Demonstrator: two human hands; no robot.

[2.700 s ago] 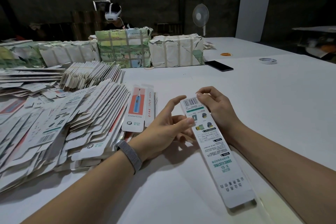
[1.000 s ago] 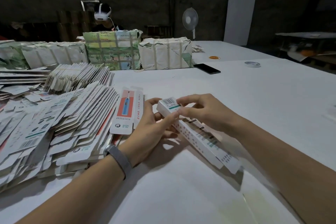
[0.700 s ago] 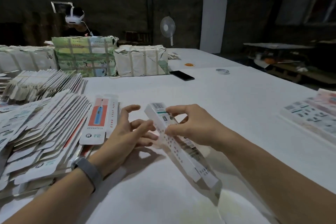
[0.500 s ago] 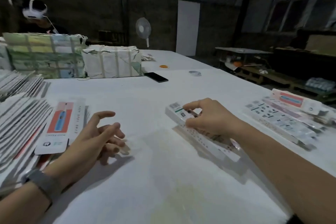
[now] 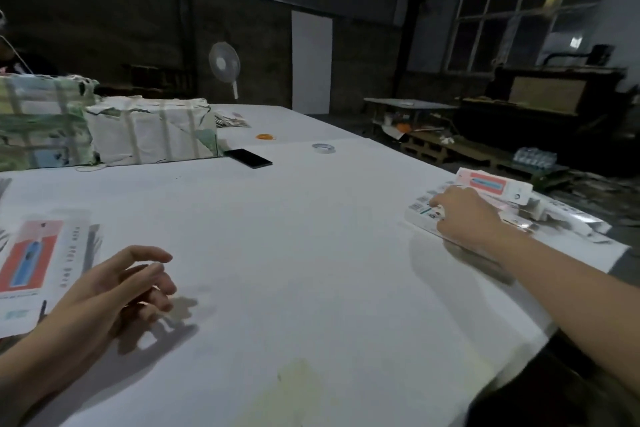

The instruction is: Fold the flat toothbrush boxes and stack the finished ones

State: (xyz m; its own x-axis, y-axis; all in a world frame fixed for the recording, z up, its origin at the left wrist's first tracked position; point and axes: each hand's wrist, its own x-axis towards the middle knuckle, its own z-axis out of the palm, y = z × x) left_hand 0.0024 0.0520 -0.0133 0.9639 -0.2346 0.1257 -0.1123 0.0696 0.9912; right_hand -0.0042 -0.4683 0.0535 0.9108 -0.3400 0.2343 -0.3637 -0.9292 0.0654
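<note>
My right hand (image 5: 465, 218) reaches to the table's right edge and grips a folded white toothbrush box (image 5: 419, 216), which lies against the stack of finished boxes (image 5: 495, 185). A box with a red face tops that stack. My left hand (image 5: 117, 288) hovers just above the white table (image 5: 294, 236) at the lower left, fingers loosely curled and holding nothing. A flat toothbrush box (image 5: 31, 260) with a red panel and blue toothbrush picture lies just left of it. The rest of the flat pile is out of view.
Two wrapped bundles (image 5: 149, 132) stand at the back left. A black phone (image 5: 247, 158), a tape roll (image 5: 323, 148) and an orange ring (image 5: 265, 136) lie beyond the middle. A standing fan (image 5: 224, 62) is behind the table. The table's edge runs close by the stack.
My right hand carried the folded box from in front of me over to the stack at the right. My left hand let go and stayed low at the left. The view swung right.
</note>
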